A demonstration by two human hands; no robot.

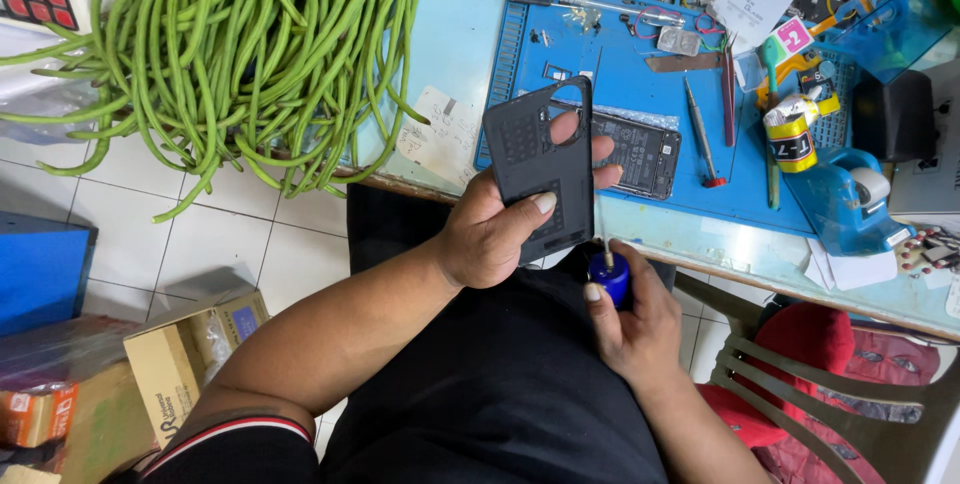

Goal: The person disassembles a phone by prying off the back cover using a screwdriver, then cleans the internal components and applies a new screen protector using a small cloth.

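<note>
My left hand grips a dark grey phone back cover, inner side up, with the round camera cut-out at its top and my fingers showing through it. My right hand holds a small blue glue tube whose thin white nozzle touches the cover's lower right edge. Behind the cover, an opened phone body lies on the blue work mat.
A large heap of long green beans hangs over the table's left end. Screwdrivers, a yellow tape roll, a blue tape dispenser and small parts crowd the mat. Cardboard boxes sit on the tiled floor; a plastic chair stands at right.
</note>
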